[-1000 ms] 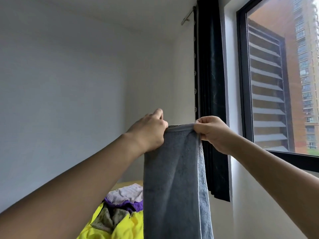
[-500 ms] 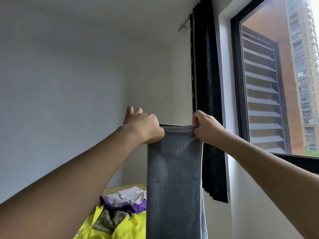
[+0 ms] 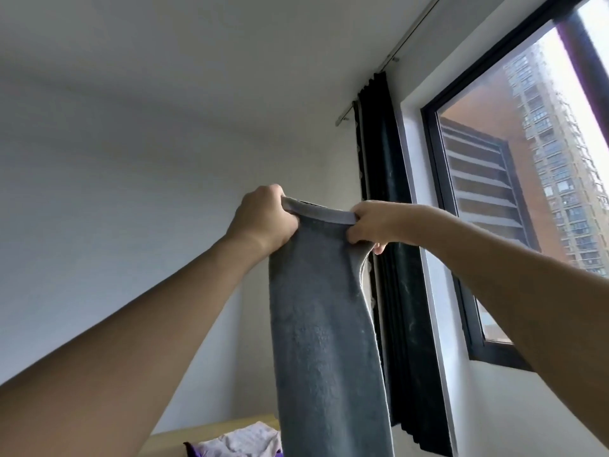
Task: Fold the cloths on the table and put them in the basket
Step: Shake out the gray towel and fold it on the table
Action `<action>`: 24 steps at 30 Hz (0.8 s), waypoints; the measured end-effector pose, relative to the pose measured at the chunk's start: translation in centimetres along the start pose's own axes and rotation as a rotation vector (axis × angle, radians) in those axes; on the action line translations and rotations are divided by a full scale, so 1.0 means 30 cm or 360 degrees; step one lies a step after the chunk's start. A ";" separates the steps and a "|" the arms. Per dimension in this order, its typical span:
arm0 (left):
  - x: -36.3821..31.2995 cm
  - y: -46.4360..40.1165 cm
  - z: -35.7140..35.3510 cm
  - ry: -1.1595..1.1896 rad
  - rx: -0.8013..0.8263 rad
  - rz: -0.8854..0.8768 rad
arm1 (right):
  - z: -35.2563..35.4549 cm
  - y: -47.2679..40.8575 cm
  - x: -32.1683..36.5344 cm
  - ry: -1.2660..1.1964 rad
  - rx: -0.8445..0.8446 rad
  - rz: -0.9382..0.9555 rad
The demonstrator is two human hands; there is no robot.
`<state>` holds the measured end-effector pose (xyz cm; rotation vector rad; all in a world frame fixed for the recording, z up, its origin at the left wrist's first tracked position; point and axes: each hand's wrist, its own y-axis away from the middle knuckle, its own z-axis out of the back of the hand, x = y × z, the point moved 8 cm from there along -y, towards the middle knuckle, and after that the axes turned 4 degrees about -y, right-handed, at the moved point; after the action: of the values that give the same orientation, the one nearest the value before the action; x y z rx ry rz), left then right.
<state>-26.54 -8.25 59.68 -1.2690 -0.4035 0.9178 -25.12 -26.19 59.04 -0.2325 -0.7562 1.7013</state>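
In the head view, a grey towel (image 3: 326,324) is being held up high, in front of the wall (image 3: 99,225) and the ceiling (image 3: 197,44). Its top hem is being gripped at both ends. The left hand (image 3: 263,219) is being kept closed in a fist round the left end of the hem, with the fingers curled over the cloth and the knuckles turned toward the camera. The right hand (image 3: 372,224) is being kept clamped on the right end, the thumb lying under the hem and the fingers folded over it; one fingertip is showing below and behind the cloth. The hem between the two hands is being stretched nearly straight and is tilted, the left end higher than the right. The towel is hanging down from the hands in a long narrow strip, doubled lengthwise, and its lower end is being cut off by the bottom edge of the picture.

Behind the towel, a dark curtain (image 3: 389,225) is hanging from a rail (image 3: 395,57) beside a black-framed window (image 3: 494,225). Through the glass, a tall building (image 3: 560,143) is being shown.

At the bottom, left of the towel, the edge of a table (image 3: 211,432) is being shown, with a pale cloth (image 3: 244,440) lying on it over a purple cloth (image 3: 191,451).
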 end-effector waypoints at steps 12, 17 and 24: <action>0.129 -0.086 -0.064 0.0224 0.0109 0.0194 | -0.137 -0.067 0.013 -0.1019 0.0712 -0.0098; 0.358 -0.119 -0.296 0.0202 0.0295 0.0356 | -0.320 -0.206 -0.107 -0.0836 0.0684 -0.0184; 0.686 -0.061 -0.719 -0.0179 0.0471 0.0291 | -0.737 -0.461 -0.287 0.0030 0.0507 -0.0179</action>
<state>1.84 -6.11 50.65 -0.9967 -0.2307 1.1618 0.09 -25.07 48.19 0.0150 -0.4657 1.6823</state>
